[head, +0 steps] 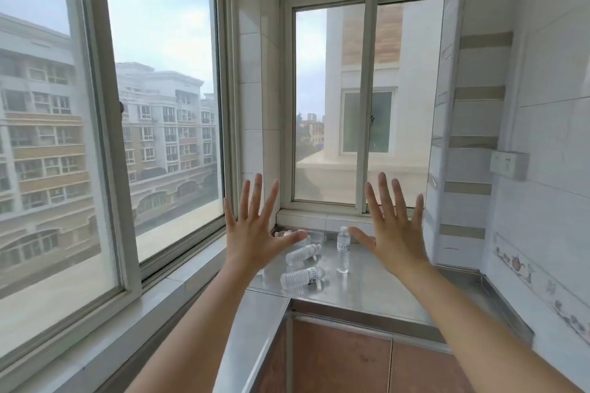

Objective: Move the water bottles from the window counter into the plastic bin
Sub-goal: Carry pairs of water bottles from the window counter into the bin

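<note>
Both hands are held up in the air with fingers spread wide, holding nothing: the left hand (255,233) on the left, the right hand (396,233) on the right. Far behind them, on the shiny metal surface (376,290) by the window, one water bottle (343,249) stands up. Other bottles (301,276) lie on their sides just left of it.

The worktop (376,284) is showing brushed silver steel. The standing bottle (343,249) and the lying bottles (301,277) are looking clear with white labels and ribbed sides. The cabinet doors (341,360) are showing reddish brown. The wall tiles (549,124) are gleaming white, with a fruit-patterned border (523,268).
</note>
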Tool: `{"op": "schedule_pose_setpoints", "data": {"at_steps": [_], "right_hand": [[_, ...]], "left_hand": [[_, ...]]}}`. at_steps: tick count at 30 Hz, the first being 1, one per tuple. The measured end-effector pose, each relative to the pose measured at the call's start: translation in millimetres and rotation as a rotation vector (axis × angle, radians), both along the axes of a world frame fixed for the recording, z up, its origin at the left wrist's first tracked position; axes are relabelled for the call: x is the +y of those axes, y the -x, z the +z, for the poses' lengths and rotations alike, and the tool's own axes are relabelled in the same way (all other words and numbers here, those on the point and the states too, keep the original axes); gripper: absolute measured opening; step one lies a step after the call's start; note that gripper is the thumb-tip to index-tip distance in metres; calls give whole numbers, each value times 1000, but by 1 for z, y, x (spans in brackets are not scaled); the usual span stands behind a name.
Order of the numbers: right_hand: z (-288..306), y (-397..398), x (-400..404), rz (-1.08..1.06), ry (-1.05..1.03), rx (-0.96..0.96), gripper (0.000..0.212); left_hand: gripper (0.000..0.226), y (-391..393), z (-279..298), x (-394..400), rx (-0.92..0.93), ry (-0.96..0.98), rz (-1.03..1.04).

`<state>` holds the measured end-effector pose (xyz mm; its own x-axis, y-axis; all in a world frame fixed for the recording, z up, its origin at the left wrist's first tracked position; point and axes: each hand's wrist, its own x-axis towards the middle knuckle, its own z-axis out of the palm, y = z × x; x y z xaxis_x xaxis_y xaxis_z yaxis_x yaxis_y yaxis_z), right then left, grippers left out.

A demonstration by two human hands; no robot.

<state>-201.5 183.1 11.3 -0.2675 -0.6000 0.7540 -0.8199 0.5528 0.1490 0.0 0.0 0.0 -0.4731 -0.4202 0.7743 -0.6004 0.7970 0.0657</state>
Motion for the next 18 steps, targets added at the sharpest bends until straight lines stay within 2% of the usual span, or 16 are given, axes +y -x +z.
{"op": "schedule_pose_setpoints", "data": {"at_steps": [3, 9, 18], "right_hand": [[-13, 30, -24, 23, -23, -8, 85], [-49, 90, -74, 165, -70, -18, 71], [-123, 149, -128, 300, -138, -202, 63]], "left_hand": [[108, 28, -18, -22, -33, -38, 13], [83, 82, -61, -71, -55, -52, 2], [60, 142, -127, -111, -179, -177, 19]]}}
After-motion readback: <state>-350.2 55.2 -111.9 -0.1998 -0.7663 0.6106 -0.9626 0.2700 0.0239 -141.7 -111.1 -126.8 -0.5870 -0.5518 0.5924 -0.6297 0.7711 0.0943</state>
